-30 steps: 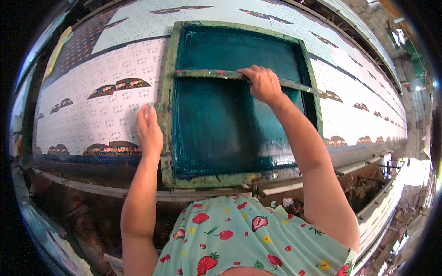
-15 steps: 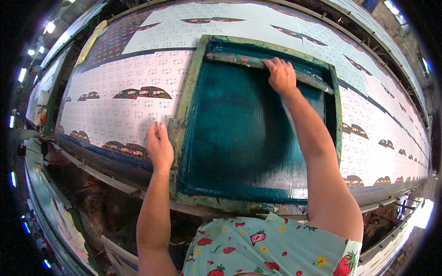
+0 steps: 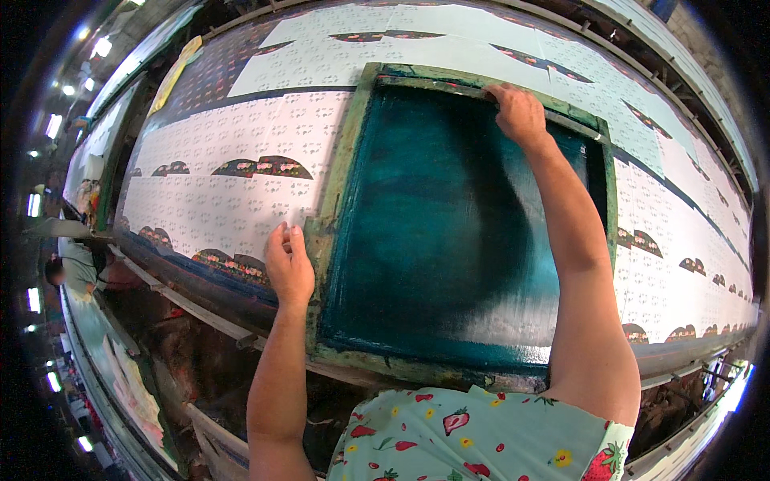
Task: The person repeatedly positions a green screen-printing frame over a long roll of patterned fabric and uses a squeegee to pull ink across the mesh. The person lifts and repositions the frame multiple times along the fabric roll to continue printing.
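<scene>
A large screen-printing frame [image 3: 346, 152] with worn green wooden rails lies on the long printing table. Dark teal ink coats its mesh [image 3: 425, 232], with a glossy streak at the near right. At the far rail lies a long squeegee [image 3: 576, 126], spanning most of the frame's width. My right hand [image 3: 521, 116] is closed over the squeegee's top edge near its middle, that arm stretched across the mesh. Just outside the frame's left rail, my left hand [image 3: 290, 268] hovers with fingers loosely bent and apart, holding nothing.
Pale printed fabric panels [image 3: 241, 132] with dark floral curved patches cover the table on both sides. A yellow cloth [image 3: 175, 76] lies at the far left edge. Wooden rails [image 3: 180, 298] run along the table's near side. Another person [image 3: 79, 268] is at the far left.
My right hand has pushed the squeegee farther away, up against the far rail. My left hand stays beside the left rail. The whole view has shifted slightly.
</scene>
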The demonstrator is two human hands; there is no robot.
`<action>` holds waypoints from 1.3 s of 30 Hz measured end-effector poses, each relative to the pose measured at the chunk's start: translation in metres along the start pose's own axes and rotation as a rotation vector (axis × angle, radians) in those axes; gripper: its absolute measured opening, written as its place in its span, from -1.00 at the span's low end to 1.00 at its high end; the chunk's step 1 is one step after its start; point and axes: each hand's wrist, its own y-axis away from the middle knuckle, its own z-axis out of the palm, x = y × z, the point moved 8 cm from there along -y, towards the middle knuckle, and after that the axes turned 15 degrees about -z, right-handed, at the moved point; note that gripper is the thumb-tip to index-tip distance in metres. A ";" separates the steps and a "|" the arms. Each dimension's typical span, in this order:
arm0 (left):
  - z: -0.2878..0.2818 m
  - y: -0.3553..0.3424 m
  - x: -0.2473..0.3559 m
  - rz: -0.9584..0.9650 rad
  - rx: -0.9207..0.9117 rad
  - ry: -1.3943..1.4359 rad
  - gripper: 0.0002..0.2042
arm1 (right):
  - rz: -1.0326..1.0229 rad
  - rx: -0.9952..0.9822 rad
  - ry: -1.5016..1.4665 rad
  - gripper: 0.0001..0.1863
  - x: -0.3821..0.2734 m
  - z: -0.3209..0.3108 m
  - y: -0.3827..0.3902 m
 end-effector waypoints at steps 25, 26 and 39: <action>0.003 -0.008 0.011 0.181 -0.081 0.076 -0.52 | -0.205 -0.124 -0.176 -0.59 -0.131 -0.065 0.121; 0.003 -0.011 0.009 0.165 -0.097 0.055 -0.49 | -0.196 -0.120 -0.203 -0.59 -0.148 -0.075 0.135; 0.020 -0.023 -0.001 0.055 -0.332 0.095 -0.26 | -0.023 -0.230 -0.231 -0.59 -0.314 -0.152 0.282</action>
